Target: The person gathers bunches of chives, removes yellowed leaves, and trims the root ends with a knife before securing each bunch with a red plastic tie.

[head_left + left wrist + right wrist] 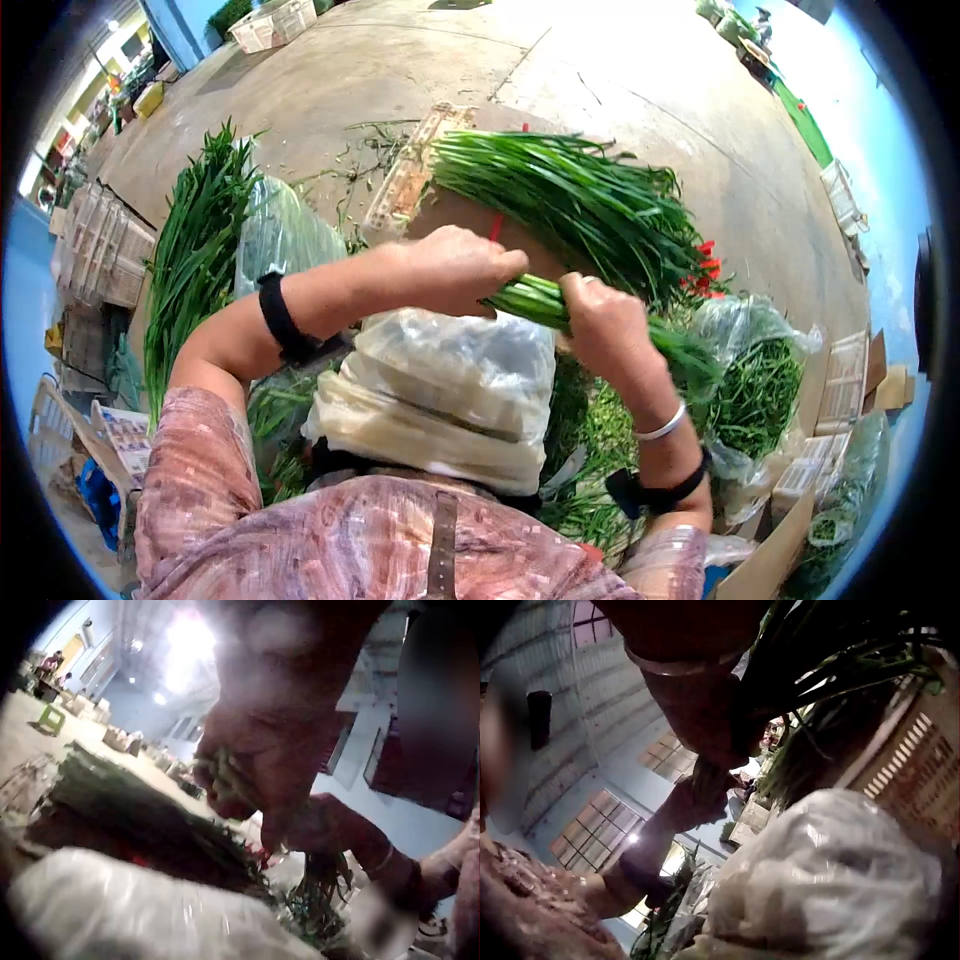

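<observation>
In the head view, my left hand (462, 268) grips the stem end of a small bunch of garlic chives (532, 302), fingers curled round it. My right hand (606, 318) holds the same bunch a little further along, and its green leaves trail off to the right behind that hand. Both hands are raised in front of the plastic-covered lap (440, 385). Just beyond them lies a large pile of garlic chives (575, 195), pale stems to the left. The left wrist view shows the left hand (259, 761) dark and blurred, with stem ends poking out beside its fingers.
A wooden crate piece (415, 170) lies beside the pile, with red ties (708, 265) at its right. More long greens (200, 250) and a clear plastic bag (285, 235) are at the left. A bag of leafy trimmings (755, 390) sits at the right, near white crates (845, 380).
</observation>
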`<state>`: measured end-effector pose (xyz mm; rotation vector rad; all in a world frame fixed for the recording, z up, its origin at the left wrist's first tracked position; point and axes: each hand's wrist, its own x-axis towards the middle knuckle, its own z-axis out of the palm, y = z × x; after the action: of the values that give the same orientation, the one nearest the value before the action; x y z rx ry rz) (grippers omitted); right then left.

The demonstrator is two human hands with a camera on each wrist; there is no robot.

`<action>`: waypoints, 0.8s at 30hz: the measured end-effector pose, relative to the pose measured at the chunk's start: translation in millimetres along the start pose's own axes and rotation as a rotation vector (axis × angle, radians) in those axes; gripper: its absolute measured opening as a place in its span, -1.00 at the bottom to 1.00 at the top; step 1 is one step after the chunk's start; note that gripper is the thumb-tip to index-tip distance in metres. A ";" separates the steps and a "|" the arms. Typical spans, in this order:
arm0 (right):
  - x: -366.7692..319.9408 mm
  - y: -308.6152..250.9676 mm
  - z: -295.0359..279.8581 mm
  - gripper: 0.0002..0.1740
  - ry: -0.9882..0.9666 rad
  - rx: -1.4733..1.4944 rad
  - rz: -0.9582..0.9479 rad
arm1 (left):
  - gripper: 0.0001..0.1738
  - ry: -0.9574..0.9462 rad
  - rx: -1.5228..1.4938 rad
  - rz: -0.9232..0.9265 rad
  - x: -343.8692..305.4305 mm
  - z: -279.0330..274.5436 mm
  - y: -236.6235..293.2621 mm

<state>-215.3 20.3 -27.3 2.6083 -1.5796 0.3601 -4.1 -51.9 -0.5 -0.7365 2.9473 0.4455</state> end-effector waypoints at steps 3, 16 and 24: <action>46.7 43.1 -33.1 -0.88 -0.076 -0.132 0.024 | -0.07 0.122 -0.191 0.005 12.2 -52.4 -41.7; 280.8 139.5 65.7 -0.63 -0.258 -0.123 -0.036 | -0.33 0.393 0.506 -0.250 99.0 65.7 -172.4; 259.7 113.9 114.0 -0.84 -0.255 -0.026 -0.087 | -0.49 0.633 0.549 -0.171 91.7 88.6 -169.0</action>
<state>-181.9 -278.3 -83.6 2.7832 -1.5178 0.0001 -5.7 -209.4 -141.9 -1.1906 3.2301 -0.7145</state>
